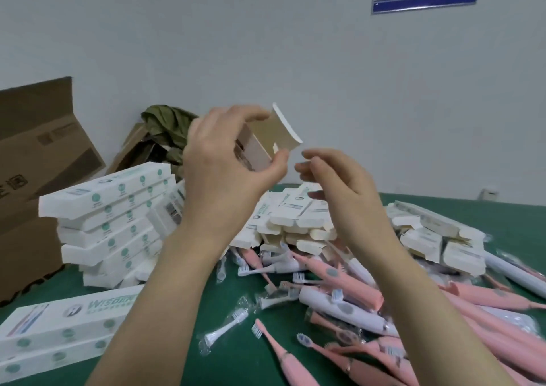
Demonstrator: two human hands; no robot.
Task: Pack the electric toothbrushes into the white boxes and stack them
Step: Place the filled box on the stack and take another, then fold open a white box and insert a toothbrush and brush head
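Note:
My left hand (227, 161) grips a white box (277, 133) held up in the air, its end flap open and showing the brown inside. My right hand (334, 184) hovers just right of the box with fingers loosely curled, holding nothing. Pink and white electric toothbrushes (339, 306) lie in a heap on the green table (183, 368) below my hands. Loose brush heads in plastic wrap (227, 323) are scattered beside them. A stack of closed white boxes (109, 217) stands at the left. Open white boxes (295, 220) are piled behind the toothbrushes.
A brown cardboard carton (38, 161) stands at the far left against the wall. Two more closed boxes (56, 332) lie at the near left edge. A green cloth (168, 125) lies on another carton at the back. More open boxes (437, 238) sit at the right.

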